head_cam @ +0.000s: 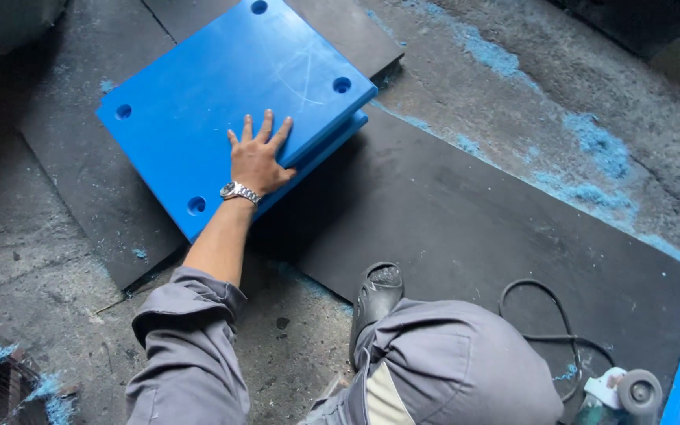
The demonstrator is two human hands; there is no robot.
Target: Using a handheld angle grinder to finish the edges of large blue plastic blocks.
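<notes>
Palm pressure looks key: the left hand (256,161) lies flat and unclenched on the top blue slab (222,94), stacked on black sheets on the floor, so even weight should stop sliding; right hand unseen.

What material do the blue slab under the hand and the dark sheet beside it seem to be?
Blue slab: likely solid plastic; matte, uniformly coloured, faintly scratched, with clean drilled holes. Dark sheet: possibly rubber or plastic board; flat, dull black, dusty. The left hand lies flat on the slab.

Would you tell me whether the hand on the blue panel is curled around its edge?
No, the left hand lies flat with fingers spread on top of the blue panel.
</notes>
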